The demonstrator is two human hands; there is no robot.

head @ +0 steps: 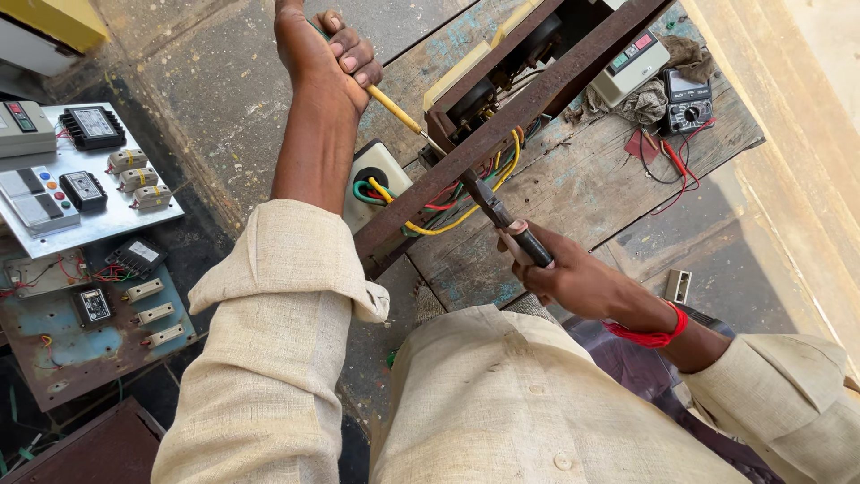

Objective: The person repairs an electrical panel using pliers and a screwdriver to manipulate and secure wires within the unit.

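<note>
Hands apart: left hand (324, 56) clamped on yellow-shafted screwdriver (399, 111) above rusty frame (502, 125); right hand (573, 278) clamped on black pliers (506, 220) below frame, beside yellow wire (457, 218).

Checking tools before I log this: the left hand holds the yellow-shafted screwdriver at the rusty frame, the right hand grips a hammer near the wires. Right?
Not quite. The right hand grips dark-handled pliers, not a hammer, with the tips by the yellow wires. The rest stands: the left hand holds the yellow-shafted screwdriver at the rusty frame. The head view shows it.
</note>
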